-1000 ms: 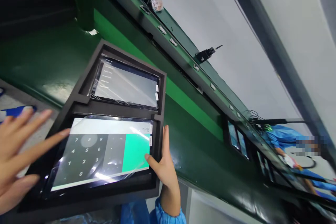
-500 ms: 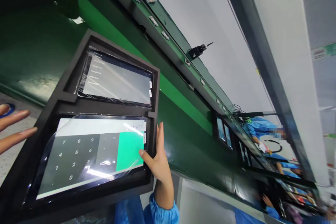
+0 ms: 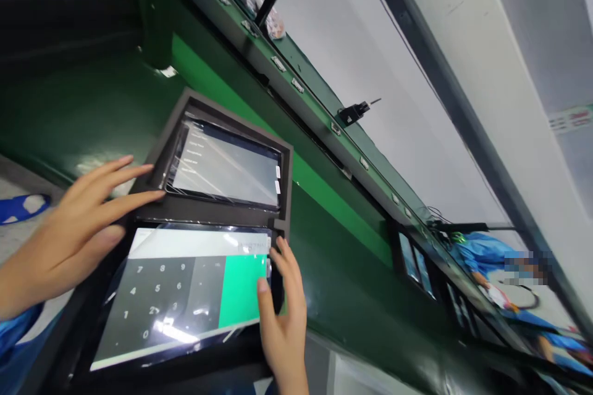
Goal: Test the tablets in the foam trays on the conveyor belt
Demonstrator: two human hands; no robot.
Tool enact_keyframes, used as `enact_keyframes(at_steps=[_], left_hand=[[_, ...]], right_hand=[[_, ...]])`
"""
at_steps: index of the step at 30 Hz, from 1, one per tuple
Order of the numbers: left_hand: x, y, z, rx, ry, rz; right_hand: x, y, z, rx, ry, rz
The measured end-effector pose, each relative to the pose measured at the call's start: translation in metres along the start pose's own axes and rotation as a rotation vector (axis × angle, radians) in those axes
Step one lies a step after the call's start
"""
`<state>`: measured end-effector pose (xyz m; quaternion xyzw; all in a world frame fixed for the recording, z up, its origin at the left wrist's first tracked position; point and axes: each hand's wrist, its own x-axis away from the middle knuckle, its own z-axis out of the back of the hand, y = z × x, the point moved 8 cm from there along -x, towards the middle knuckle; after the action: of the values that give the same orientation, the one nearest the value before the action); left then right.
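Observation:
A black foam tray (image 3: 285,154) lies on the green conveyor belt (image 3: 83,105) and holds two tablets under clear film. The near tablet (image 3: 185,290) shows a number keypad and a green panel. The far tablet (image 3: 227,163) shows a menu list on a pale screen. My left hand (image 3: 74,228) is spread open, its fingertips resting on the tray's left rim by the far tablet's corner. My right hand (image 3: 282,315) rests at the near tablet's right edge, fingers apart, thumb on the green panel.
The green conveyor belt runs away to the right, with a steel rail and clips along its far side. More tablets in a tray (image 3: 414,256) sit further down. People in blue coats (image 3: 486,253) work at the far right. A blue object (image 3: 23,207) lies at left.
My left hand has come back in from the left and now lies on the tray's rim. My right hand has slid down the near tablet's edge. The view shifted.

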<state>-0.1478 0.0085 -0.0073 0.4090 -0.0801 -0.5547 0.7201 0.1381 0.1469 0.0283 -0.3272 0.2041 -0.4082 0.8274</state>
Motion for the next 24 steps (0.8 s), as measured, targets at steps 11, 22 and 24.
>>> enact_keyframes(at_steps=[11,22,24], left_hand=[[-0.087,-0.020,-0.004,-0.052,0.036,0.006],[-0.112,-0.022,0.004,-0.185,0.028,0.010],[-0.115,-0.026,0.003,-0.179,0.069,-0.013]], right_hand=[[0.031,-0.049,-0.056,0.069,-0.273,0.474],[0.059,-0.019,-0.038,0.290,-0.057,0.612],[0.065,-0.003,-0.035,0.214,0.037,0.599]])
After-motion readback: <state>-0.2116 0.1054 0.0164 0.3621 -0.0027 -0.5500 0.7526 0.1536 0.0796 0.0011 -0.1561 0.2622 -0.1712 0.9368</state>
